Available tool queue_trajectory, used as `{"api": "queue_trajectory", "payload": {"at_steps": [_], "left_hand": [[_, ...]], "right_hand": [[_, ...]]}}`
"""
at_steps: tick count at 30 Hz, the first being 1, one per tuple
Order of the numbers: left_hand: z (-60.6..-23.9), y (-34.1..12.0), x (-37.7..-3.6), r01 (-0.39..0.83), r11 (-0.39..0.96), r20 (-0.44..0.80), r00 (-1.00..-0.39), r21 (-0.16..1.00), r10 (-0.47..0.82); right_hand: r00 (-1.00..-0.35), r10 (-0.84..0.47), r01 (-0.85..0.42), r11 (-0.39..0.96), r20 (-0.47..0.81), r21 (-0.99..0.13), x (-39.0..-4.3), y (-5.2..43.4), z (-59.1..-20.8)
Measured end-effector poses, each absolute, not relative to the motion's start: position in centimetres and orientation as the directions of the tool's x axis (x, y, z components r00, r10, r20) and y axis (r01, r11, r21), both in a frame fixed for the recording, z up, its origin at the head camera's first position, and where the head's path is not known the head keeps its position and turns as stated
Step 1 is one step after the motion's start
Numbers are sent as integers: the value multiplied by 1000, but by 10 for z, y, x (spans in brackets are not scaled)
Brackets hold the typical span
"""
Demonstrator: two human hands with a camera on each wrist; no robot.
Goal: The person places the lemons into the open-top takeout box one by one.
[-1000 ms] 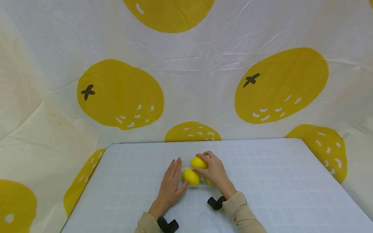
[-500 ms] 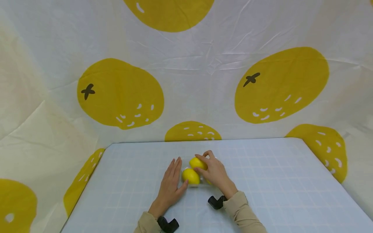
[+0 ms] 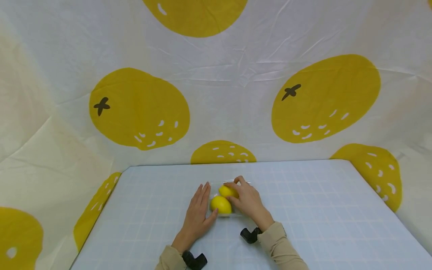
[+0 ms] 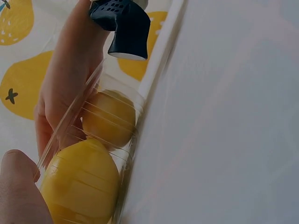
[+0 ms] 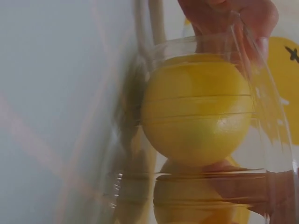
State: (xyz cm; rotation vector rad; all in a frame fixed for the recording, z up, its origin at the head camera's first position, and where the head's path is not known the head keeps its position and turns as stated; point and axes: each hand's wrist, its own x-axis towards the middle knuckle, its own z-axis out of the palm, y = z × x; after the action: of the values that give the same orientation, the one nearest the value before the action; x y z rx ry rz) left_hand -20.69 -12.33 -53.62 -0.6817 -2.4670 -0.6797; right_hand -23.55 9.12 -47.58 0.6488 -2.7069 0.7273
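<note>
Head view: right hand [image 3: 248, 200] lowers far lemon [image 3: 228, 191] into clear tray [image 3: 236, 213] w/ fingers curled on it; left hand [image 3: 198, 213] flat, bracing.

Clear ribbed plastic container [image 3: 233, 213] barely discernible in head view, edges lost against bench. Far yellow lemon [image 3: 228, 191] partly covered by right hand [image 3: 248, 202]. Near yellow lemon [image 4: 81, 184] cut off by left wrist frame bottom. Right wrist view: right hand fingertips [image 5: 254, 18] cropped at top, lower lemon blurred behind plastic.

Two lemons [image 3: 221, 204] [image 3: 228, 191]; one clear plastic container [image 3: 233, 214]; two hands [image 3: 197, 217] [image 3: 248, 200]; one table [image 3: 320, 217].
</note>
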Motion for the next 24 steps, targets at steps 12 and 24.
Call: {"api": "queue_trajectory", "payload": {"at_steps": [12, 24], "left_hand": [[-537, -123, -208, 588, 752, 600, -728, 300, 330], [-536, -123, -206, 594, 739, 590, -734, 318, 336]], "right_hand": [[-863, -351, -492, 749, 364, -444, -237, 94, -479], [-864, -372, -499, 721, 338, -481, -238, 94, -480]]}}
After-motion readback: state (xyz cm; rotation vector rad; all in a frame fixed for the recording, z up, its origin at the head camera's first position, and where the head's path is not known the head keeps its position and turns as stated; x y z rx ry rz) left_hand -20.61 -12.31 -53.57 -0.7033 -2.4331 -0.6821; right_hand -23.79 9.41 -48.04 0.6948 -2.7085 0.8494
